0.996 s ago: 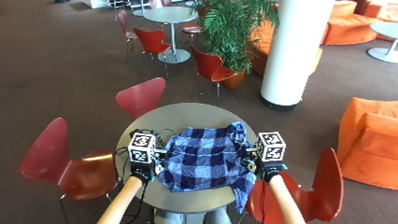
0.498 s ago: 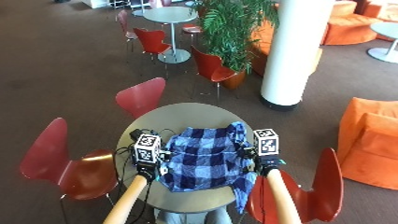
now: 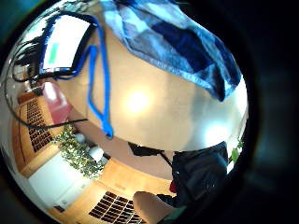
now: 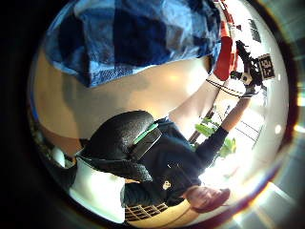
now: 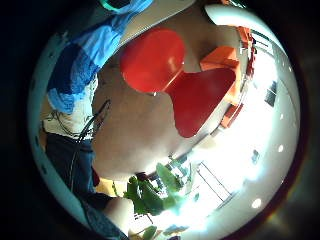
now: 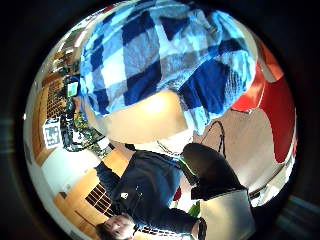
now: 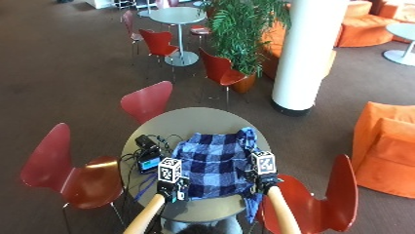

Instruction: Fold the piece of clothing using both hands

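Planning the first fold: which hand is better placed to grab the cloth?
Probably the right hand: it sits at the blue checked cloth's overhanging edge. The left hand is by its near corner.

Outside cam high behind person, looking down at worktop point(image 7: 207, 122); four palm cams sit close over it, all sharing checked cloth point(image 7: 214, 163).

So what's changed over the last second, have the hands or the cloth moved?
The left hand has drawn back toward the person along the left edge of the checked cloth. The right hand has pulled back slightly at the right edge. Whether either hand grips the cloth cannot be seen. The cloth lies spread on the round table much as before.
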### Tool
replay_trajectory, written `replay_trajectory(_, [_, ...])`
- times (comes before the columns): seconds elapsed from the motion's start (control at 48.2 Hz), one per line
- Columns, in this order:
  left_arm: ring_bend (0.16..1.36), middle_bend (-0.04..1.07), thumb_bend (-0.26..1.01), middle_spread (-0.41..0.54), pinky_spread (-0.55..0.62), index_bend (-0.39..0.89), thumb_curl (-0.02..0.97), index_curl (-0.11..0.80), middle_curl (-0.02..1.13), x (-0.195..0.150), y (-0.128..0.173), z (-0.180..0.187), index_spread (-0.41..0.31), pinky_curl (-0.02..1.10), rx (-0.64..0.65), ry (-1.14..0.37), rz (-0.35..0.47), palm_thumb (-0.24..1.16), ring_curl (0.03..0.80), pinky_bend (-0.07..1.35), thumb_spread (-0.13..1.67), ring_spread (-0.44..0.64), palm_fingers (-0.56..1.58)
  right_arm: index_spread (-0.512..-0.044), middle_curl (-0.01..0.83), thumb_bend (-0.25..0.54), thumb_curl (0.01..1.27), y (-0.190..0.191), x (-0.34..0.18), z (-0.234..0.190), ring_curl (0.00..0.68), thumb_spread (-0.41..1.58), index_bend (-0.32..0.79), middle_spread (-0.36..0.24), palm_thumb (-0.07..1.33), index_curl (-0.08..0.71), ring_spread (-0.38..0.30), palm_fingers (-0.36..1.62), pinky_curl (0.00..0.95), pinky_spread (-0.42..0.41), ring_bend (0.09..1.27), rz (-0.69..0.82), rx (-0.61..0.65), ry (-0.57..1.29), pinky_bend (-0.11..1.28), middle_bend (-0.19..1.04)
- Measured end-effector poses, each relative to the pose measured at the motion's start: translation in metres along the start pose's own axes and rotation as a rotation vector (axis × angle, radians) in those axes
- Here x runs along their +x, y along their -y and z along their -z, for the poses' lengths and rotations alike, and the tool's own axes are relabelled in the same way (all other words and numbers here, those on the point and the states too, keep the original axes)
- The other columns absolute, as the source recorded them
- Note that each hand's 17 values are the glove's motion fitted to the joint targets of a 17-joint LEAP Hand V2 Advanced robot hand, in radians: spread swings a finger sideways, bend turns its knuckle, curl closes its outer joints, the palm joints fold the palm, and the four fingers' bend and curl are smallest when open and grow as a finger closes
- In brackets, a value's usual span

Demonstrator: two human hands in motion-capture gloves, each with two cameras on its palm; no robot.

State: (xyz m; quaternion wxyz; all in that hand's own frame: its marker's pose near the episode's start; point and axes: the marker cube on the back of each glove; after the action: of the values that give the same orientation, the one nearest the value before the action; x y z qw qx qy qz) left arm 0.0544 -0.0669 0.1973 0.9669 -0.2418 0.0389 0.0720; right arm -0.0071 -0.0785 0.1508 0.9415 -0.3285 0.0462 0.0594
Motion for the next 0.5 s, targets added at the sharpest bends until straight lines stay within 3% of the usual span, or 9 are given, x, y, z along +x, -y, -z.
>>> replay_trajectory(0.083, [0.67, 0.18, -0.03, 0.220, 0.29, 0.11, 0.295, 0.232, 0.24, 0.015, -0.023, 0.002, -0.128, 0.35, 0.055, 0.008, -0.042, 0.16, 0.282, 0.52, 0.84, 0.39, -0.03, -0.429, 0.286, -0.017, 0.32, -0.035, -0.017, -0.001, 0.284, 0.95, 0.12, -0.094, 0.63, 0.184, 0.036, 0.08, 0.358, 0.202, 0.46, 0.121, 0.124, -0.036, 0.62, 0.18])
replay_trajectory(0.27, [0.68, 0.17, -0.02, 0.199, 0.29, 0.14, 0.313, 0.240, 0.24, 0.010, -0.022, -0.014, -0.142, 0.35, 0.095, -0.019, 0.065, 0.22, 0.283, 0.54, 0.86, 0.37, 0.02, -0.428, 0.282, -0.027, 0.33, -0.008, -0.017, -0.009, 0.288, 0.92, 0.11, -0.088, 0.65, 0.177, 0.041, 0.08, 0.370, 0.200, 0.48, 0.000, 0.281, -0.108, 0.69, 0.17])
replay_trajectory(0.291, [0.65, 0.17, -0.01, 0.169, 0.28, 0.26, 0.314, 0.279, 0.25, 0.010, -0.023, -0.015, -0.149, 0.34, 0.110, -0.032, 0.060, 0.24, 0.272, 0.51, 0.88, 0.35, 0.09, -0.427, 0.282, -0.026, 0.33, -0.008, -0.017, -0.012, 0.302, 0.92, 0.10, -0.087, 0.65, 0.176, 0.027, 0.13, 0.376, 0.184, 0.52, -0.001, 0.280, -0.104, 0.70, 0.17])
replay_trajectory(0.311, [0.64, 0.16, -0.01, 0.168, 0.27, 0.26, 0.315, 0.280, 0.24, 0.011, -0.023, -0.016, -0.151, 0.34, 0.129, -0.047, 0.050, 0.24, 0.269, 0.50, 0.88, 0.35, 0.09, -0.427, 0.281, -0.026, 0.34, -0.011, -0.018, -0.015, 0.292, 0.92, 0.10, -0.087, 0.65, 0.171, 0.034, 0.11, 0.370, 0.184, 0.50, 0.009, 0.264, -0.094, 0.70, 0.17])
replay_trajectory(0.353, [0.59, 0.19, -0.01, 0.109, 0.24, 0.33, 0.314, 0.307, 0.25, 0.011, -0.018, -0.020, -0.164, 0.32, 0.181, -0.071, 0.024, 0.27, 0.250, 0.44, 0.91, 0.30, 0.17, -0.429, 0.285, -0.026, 0.34, -0.018, -0.018, -0.022, 0.299, 0.91, 0.11, -0.088, 0.65, 0.170, 0.020, 0.15, 0.372, 0.172, 0.52, 0.044, 0.227, -0.074, 0.71, 0.18])
replay_trajectory(0.374, [0.58, 0.30, 0.02, 0.037, 0.14, 0.36, 0.322, 0.326, 0.30, 0.008, -0.010, -0.024, -0.178, 0.33, 0.216, -0.075, 0.012, 0.33, 0.259, 0.46, 0.94, 0.20, 0.44, -0.433, 0.300, -0.014, 0.34, -0.020, -0.017, -0.025, 0.310, 0.91, 0.13, -0.107, 0.68, 0.178, -0.011, 0.29, 0.375, 0.129, 0.55, 0.054, 0.225, -0.076, 0.71, 0.22])
replay_trajectory(0.394, [0.55, 0.24, 0.00, 0.045, 0.18, 0.35, 0.317, 0.321, 0.26, 0.004, 0.003, -0.030, -0.177, 0.29, 0.255, -0.074, 0.001, 0.30, 0.226, 0.39, 0.94, 0.23, 0.31, -0.435, 0.291, -0.020, 0.34, -0.021, -0.013, -0.027, 0.295, 0.90, 0.12, -0.103, 0.68, 0.172, -0.009, 0.27, 0.360, 0.126, 0.54, 0.051, 0.238, -0.089, 0.71, 0.19])
replay_trajectory(0.415, [0.55, 0.35, 0.03, -0.020, 0.05, 0.33, 0.323, 0.327, 0.32, -0.001, 0.016, -0.036, -0.192, 0.34, 0.294, -0.069, -0.010, 0.36, 0.253, 0.48, 0.96, 0.11, 0.62, -0.432, 0.309, -0.011, 0.35, -0.021, -0.009, -0.028, 0.300, 0.90, 0.17, -0.120, 0.70, 0.194, -0.033, 0.36, 0.356, 0.105, 0.54, 0.039, 0.261, -0.110, 0.68, 0.23])
replay_trajectory(0.498, [0.47, 0.39, 0.05, -0.112, -0.13, 0.33, 0.330, 0.344, 0.33, -0.004, 0.030, -0.043, -0.224, 0.33, 0.395, -0.025, -0.039, 0.44, 0.232, 0.51, 1.01, -0.06, 0.93, -0.423, 0.336, -0.002, 0.36, -0.006, -0.010, -0.036, 0.311, 0.89, 0.22, -0.162, 0.75, 0.235, -0.117, 0.59, 0.328, 0.046, 0.56, 0.091, 0.344, -0.071, 0.57, 0.28])
